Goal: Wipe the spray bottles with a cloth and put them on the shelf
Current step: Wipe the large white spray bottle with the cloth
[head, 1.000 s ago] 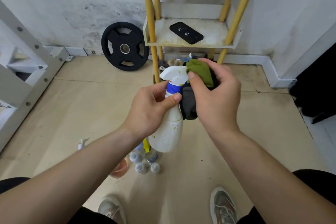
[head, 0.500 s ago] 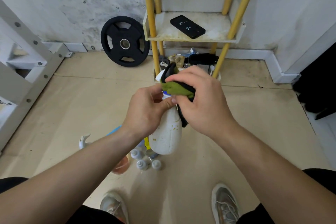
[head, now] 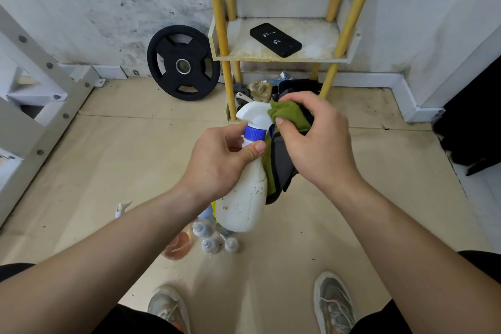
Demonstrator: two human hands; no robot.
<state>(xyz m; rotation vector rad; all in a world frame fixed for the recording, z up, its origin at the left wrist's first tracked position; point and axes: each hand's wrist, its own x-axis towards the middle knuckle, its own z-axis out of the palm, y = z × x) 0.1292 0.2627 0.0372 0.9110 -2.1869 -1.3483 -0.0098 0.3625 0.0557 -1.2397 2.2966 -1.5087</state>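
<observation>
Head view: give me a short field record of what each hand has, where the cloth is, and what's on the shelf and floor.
left hand: grips the white spray bottle at its neck, below the blue collar
right hand: presses the green and dark cloth against the spray head
shelf: holds a flat black device, no spray bottle on it
floor: small bottles stand below the held bottle
</observation>
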